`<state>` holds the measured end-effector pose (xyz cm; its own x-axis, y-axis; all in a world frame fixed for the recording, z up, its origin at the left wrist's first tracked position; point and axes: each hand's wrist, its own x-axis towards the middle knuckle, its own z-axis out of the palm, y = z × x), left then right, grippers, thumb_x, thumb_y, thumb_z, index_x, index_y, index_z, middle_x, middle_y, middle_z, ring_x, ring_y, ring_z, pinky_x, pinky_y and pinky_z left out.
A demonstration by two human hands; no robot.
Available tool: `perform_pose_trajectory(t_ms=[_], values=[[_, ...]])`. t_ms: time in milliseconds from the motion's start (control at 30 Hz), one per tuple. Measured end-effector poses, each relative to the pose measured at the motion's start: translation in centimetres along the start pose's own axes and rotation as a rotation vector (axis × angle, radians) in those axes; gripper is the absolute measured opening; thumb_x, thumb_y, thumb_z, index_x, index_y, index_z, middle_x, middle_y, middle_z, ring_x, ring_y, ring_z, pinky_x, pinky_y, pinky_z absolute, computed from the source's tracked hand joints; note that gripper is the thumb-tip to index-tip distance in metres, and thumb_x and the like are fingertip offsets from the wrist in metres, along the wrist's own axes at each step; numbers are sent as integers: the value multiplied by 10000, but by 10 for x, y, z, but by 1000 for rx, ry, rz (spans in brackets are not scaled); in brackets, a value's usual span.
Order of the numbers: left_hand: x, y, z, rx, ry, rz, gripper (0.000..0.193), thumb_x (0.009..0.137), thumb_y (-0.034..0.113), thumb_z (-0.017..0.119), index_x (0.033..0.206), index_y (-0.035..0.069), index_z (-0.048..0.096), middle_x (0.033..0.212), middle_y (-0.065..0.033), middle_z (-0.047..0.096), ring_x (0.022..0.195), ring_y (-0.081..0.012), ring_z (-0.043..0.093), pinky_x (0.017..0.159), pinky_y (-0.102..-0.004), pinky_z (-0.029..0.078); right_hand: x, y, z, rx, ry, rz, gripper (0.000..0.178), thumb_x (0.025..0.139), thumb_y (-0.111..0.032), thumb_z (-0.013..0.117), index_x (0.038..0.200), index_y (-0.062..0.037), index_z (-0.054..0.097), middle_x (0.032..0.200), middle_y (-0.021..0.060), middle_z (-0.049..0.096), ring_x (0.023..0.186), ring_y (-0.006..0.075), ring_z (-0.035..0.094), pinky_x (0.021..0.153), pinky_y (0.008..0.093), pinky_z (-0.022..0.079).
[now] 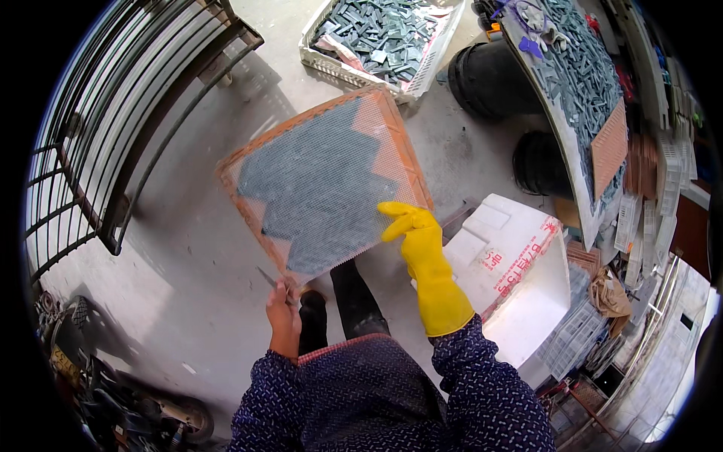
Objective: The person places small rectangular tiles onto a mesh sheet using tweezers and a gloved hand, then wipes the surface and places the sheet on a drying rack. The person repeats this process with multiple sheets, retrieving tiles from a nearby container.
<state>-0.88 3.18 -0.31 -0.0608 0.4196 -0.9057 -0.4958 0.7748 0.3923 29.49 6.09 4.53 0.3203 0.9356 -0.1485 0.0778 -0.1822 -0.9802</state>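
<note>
I hold a square orange tray [392, 120] up in front of me, tilted, with a white mesh sheet and a zigzag patch of dark grey mosaic pieces [316, 188] on it. My right hand [413, 230], in a yellow rubber glove, grips the tray's lower right edge. My left hand [282, 309], bare, is at the tray's bottom corner and is closed on a thin metal tool, perhaps scissors [269, 279].
A white crate [376, 38] of grey pieces sits on the concrete floor ahead. At right are a curved worktable [580, 98] covered in grey pieces, black barrels [482, 75], a white sack [520, 271] and stacked trays. A metal gate [113, 128] stands at left.
</note>
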Motion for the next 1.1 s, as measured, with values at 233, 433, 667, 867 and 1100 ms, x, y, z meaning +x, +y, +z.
perform_pose_trajectory(t_ms=[233, 433, 667, 867, 1100], values=[[2, -1, -3, -22, 18, -47, 271, 903, 128, 467, 1158, 35, 476, 1085, -42, 519, 1022, -159, 477, 900, -320, 382, 14, -38, 26, 23, 178, 572, 178, 808, -97, 558, 915, 39, 602, 1004, 175, 618, 937, 240, 570, 866, 327, 421], [5, -3, -4, -48, 0, -52, 234, 903, 158, 487, 1111, 52, 497, 1046, -22, 523, 948, -142, 486, 873, -322, 380, 20, 7, 11, -1095, 60, -243, 493, 837, -299, 545, 1215, 7, 462, 1233, 215, 465, 1159, 327, 427, 1019, 404, 275], [-4, 9, 9, -46, 85, -65, 185, 924, 135, 438, 1054, 21, 504, 932, -15, 509, 869, -120, 502, 807, -273, 428, -21, 26, 41, -1181, -187, -49, 763, 798, -490, 532, 1360, -41, 279, 1397, 185, 281, 1290, 345, 258, 1078, 440, 144], [-3, 10, 5, -38, -68, -48, 173, 930, 129, 416, 1026, 21, 512, 869, -11, 489, 809, -119, 489, 772, -267, 427, 42, 23, 50, -1188, 13, -7, 785, 791, -487, 550, 1353, -14, 272, 1401, 202, 256, 1286, 360, 259, 1081, 436, 138], [-8, 11, 20, -20, 132, -66, 156, 918, 149, 454, 992, 32, 526, 846, -8, 500, 787, -119, 486, 775, -267, 438, 8, 20, 111, -862, -483, -343, 625, 814, -376, 556, 1290, -3, 402, 1327, 165, 407, 1250, 290, 357, 1080, 397, 188]])
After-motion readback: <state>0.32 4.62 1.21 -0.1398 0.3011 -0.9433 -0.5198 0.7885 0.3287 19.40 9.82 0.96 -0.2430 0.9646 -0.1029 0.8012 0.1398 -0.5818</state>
